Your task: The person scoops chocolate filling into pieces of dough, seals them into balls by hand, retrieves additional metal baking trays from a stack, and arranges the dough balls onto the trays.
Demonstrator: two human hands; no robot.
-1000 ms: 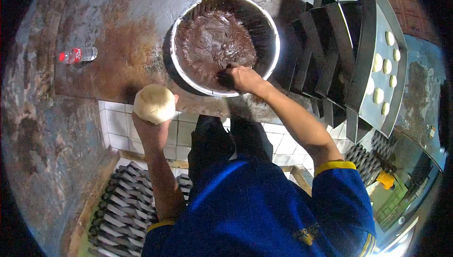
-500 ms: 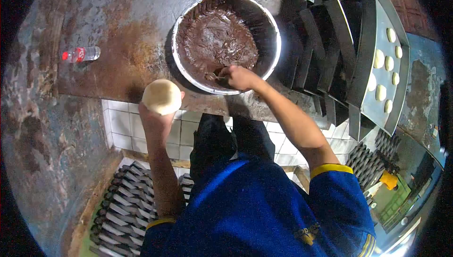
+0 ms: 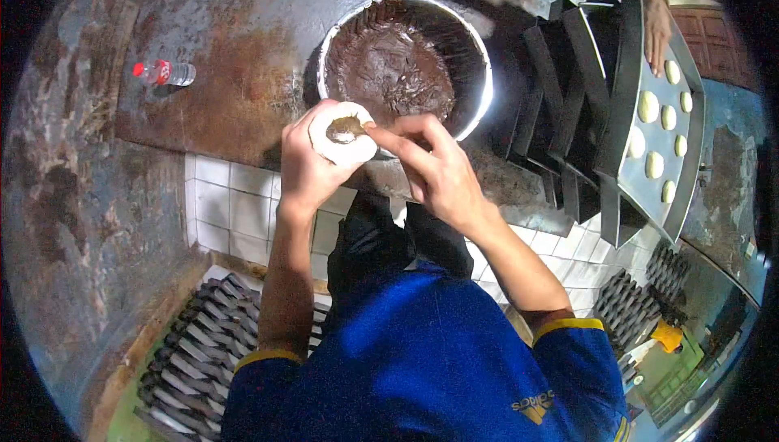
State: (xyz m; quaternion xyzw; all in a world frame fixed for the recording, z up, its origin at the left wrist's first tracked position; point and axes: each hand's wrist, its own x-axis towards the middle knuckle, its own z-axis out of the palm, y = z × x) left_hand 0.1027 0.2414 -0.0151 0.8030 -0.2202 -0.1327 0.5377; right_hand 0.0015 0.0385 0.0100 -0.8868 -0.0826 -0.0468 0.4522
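Note:
My left hand cups a flattened round of pale dough, its fingers wrapped round the edge, above the near rim of a bowl. A brown smear and a shiny metal tip show at the dough's middle. My right hand is closed, its fingertips at the dough's right edge, on a small spoon-like tool whose handle is mostly hidden by the fingers. Just behind both hands stands the large white-rimmed bowl, holding thick dark chocolate-coloured paste.
A red-capped clear bottle lies on the worn table at left. Stacked dark metal trays stand at right. Another person's hand reaches onto the top tray, among several dough pieces.
My right hand has come from the paste in the bowl to the dough. The left hand has lifted the dough rightward and up. Another person's hand has appeared at the top tray.

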